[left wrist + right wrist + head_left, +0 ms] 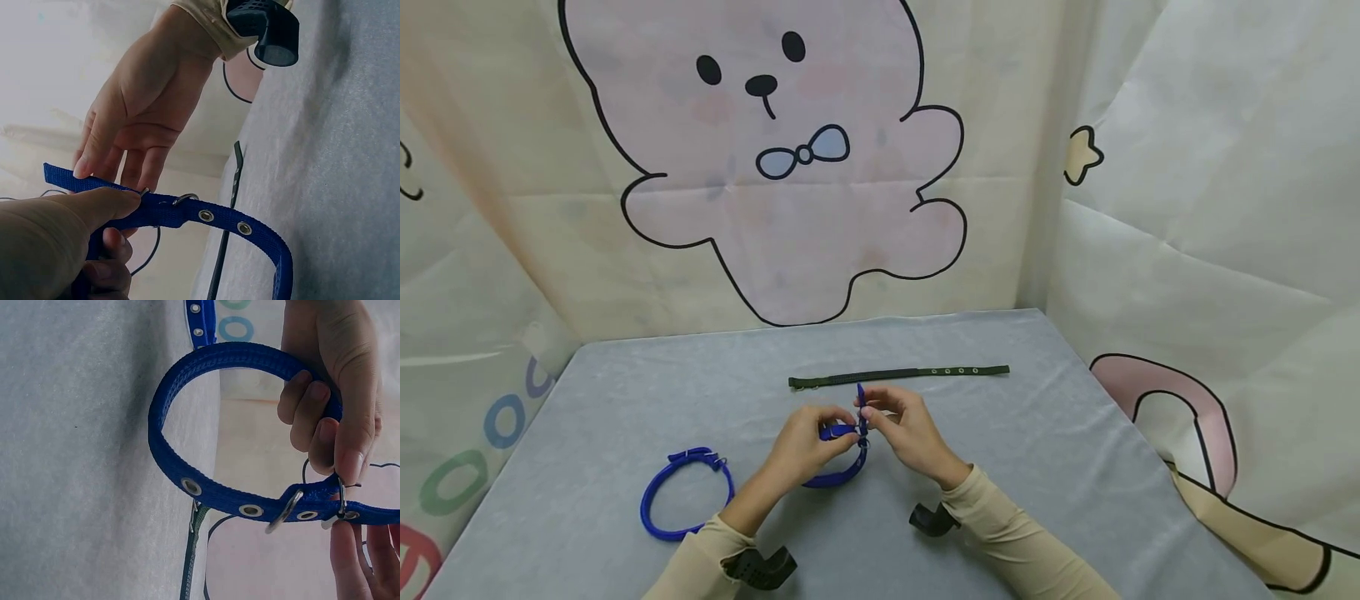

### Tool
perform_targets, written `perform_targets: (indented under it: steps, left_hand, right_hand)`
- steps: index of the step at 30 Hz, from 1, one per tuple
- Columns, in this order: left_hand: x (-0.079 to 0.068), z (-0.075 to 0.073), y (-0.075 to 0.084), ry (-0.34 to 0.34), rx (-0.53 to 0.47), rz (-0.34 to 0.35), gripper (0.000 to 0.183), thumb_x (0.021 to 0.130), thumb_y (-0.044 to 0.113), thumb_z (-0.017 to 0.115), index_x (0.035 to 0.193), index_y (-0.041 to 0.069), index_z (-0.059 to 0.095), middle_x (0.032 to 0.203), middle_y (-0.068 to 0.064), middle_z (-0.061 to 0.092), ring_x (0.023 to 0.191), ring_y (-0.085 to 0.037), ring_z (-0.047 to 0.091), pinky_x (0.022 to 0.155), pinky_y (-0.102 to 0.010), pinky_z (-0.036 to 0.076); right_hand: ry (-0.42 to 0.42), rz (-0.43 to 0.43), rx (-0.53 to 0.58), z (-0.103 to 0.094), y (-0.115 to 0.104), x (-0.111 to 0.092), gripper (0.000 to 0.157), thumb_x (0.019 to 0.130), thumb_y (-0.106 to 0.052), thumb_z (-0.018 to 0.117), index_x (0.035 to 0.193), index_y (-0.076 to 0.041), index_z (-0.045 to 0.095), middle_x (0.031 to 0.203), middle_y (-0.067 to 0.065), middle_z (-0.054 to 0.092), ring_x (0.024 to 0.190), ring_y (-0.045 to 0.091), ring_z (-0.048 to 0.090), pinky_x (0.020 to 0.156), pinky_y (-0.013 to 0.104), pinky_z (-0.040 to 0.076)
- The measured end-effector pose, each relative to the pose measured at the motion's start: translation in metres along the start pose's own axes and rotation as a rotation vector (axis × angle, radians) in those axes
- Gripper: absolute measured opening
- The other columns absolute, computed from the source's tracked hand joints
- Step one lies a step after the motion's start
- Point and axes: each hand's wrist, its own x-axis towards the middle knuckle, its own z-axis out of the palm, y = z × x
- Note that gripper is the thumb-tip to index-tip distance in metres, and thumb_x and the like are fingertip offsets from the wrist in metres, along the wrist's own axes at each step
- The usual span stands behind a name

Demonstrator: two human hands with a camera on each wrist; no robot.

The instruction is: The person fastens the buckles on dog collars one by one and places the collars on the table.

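A blue pet collar [162, 450] with metal eyelets, a D-ring [284, 512] and a buckle [342, 499] is held above the table, bent into a loop. My left hand [805, 442] grips it at the buckle, thumb on top and fingers curled round the band. My right hand [908, 429] pinches the strap's free end [59, 175], which sticks out past the buckle. In the right wrist view, the strap passes through the buckle frame; the prong is partly hidden by the left thumb.
A second blue collar [646, 500], closed in a ring, lies left of my left forearm. A dark green collar [887, 376] with eyelets lies straight across the table behind my hands. Grey cloth covers the table [1075, 500]; printed curtains [1000, 250] stand behind and at both sides.
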Motion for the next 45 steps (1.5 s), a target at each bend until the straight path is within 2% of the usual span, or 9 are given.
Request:
perform_targets:
  steps: [6, 9, 14, 20, 24, 28, 34, 39, 45]
  left_hand:
    - [0.0005, 0.0001, 0.0002, 0.006, 0.003, -0.005, 0.010, 0.088, 0.018, 0.079, 0.097, 0.013, 0.077, 0.086, -0.001, 0.073, 0.062, -0.009, 0.052, 0.053, -0.023, 0.042]
    - [0.0016, 0.0011, -0.0004, 0.016, 0.005, 0.003, 0.010, 0.090, 0.018, 0.077, 0.100, 0.015, 0.077, 0.092, 0.000, 0.076, 0.071, -0.008, 0.059, 0.059, -0.023, 0.048]
    - [0.0026, 0.0016, -0.0010, 0.033, -0.056, 0.004, 0.013, 0.093, 0.017, 0.073, 0.105, 0.015, 0.078, 0.102, 0.000, 0.077, 0.090, -0.012, 0.067, 0.074, -0.025, 0.052]
    - [0.0015, 0.0010, -0.0028, 0.059, -0.117, 0.002, 0.018, 0.092, 0.014, 0.074, 0.110, 0.011, 0.076, 0.107, -0.006, 0.076, 0.072, -0.011, 0.062, 0.060, -0.023, 0.049]
    - [0.0009, 0.0007, -0.0031, 0.100, -0.137, 0.013, 0.021, 0.089, 0.012, 0.078, 0.109, 0.010, 0.075, 0.108, -0.007, 0.074, 0.069, -0.009, 0.059, 0.057, -0.023, 0.047]
    - [0.0021, -0.0004, -0.0026, 0.130, -0.151, 0.060, 0.017, 0.087, 0.010, 0.080, 0.103, 0.011, 0.075, 0.104, -0.005, 0.073, 0.067, -0.010, 0.058, 0.056, -0.023, 0.046]
    - [0.0039, -0.0026, -0.0022, 0.114, -0.141, 0.145, 0.009, 0.089, 0.009, 0.077, 0.095, 0.016, 0.077, 0.097, -0.001, 0.076, 0.070, -0.012, 0.057, 0.060, -0.022, 0.047]
    - [0.0042, -0.0022, -0.0032, 0.112, -0.137, 0.167, 0.008, 0.091, 0.010, 0.075, 0.095, 0.015, 0.079, 0.098, -0.001, 0.077, 0.075, -0.010, 0.058, 0.062, -0.022, 0.048]
    - [0.0043, -0.0012, -0.0042, 0.119, -0.121, 0.161, 0.009, 0.091, 0.009, 0.075, 0.096, 0.016, 0.079, 0.100, -0.001, 0.077, 0.078, -0.008, 0.058, 0.065, -0.021, 0.047]
  right_hand:
    - [0.015, 0.016, 0.014, -0.0001, 0.0010, 0.0006, 0.022, 0.103, -0.008, 0.057, 0.123, 0.001, 0.062, 0.118, 0.022, 0.066, 0.107, 0.030, 0.069, 0.081, 0.030, 0.060]
    - [0.022, 0.011, 0.012, -0.0014, 0.0024, 0.0008, 0.023, 0.104, -0.009, 0.055, 0.125, 0.000, 0.060, 0.118, 0.023, 0.065, 0.103, 0.031, 0.071, 0.082, 0.031, 0.060]
    - [0.033, -0.009, 0.016, -0.0033, 0.0047, 0.0017, 0.023, 0.105, -0.009, 0.054, 0.126, 0.000, 0.058, 0.119, 0.027, 0.065, 0.102, 0.033, 0.071, 0.083, 0.034, 0.061]
    - [0.047, -0.025, 0.022, -0.0035, 0.0062, 0.0014, 0.023, 0.105, -0.009, 0.054, 0.125, 0.000, 0.059, 0.118, 0.028, 0.065, 0.105, 0.034, 0.070, 0.084, 0.034, 0.061]
    - [0.055, -0.032, 0.029, -0.0039, 0.0063, 0.0007, 0.023, 0.105, -0.010, 0.054, 0.125, 0.000, 0.058, 0.118, 0.029, 0.064, 0.105, 0.038, 0.069, 0.083, 0.036, 0.061]
    - [0.066, -0.054, 0.033, -0.0052, 0.0070, 0.0024, 0.024, 0.105, -0.009, 0.054, 0.125, 0.002, 0.057, 0.118, 0.032, 0.063, 0.104, 0.037, 0.069, 0.083, 0.037, 0.061]
    - [0.075, -0.055, 0.035, -0.0073, 0.0056, 0.0055, 0.023, 0.105, -0.009, 0.054, 0.125, 0.002, 0.057, 0.117, 0.028, 0.065, 0.105, 0.041, 0.068, 0.082, 0.031, 0.060]
    - [0.075, -0.055, 0.028, -0.0084, 0.0058, 0.0061, 0.023, 0.105, -0.010, 0.054, 0.125, 0.002, 0.057, 0.116, 0.024, 0.065, 0.105, 0.039, 0.069, 0.083, 0.031, 0.060]
    - [0.074, -0.046, 0.035, -0.0092, 0.0043, 0.0057, 0.023, 0.105, -0.009, 0.054, 0.125, 0.002, 0.057, 0.118, 0.030, 0.064, 0.103, 0.034, 0.070, 0.083, 0.029, 0.060]
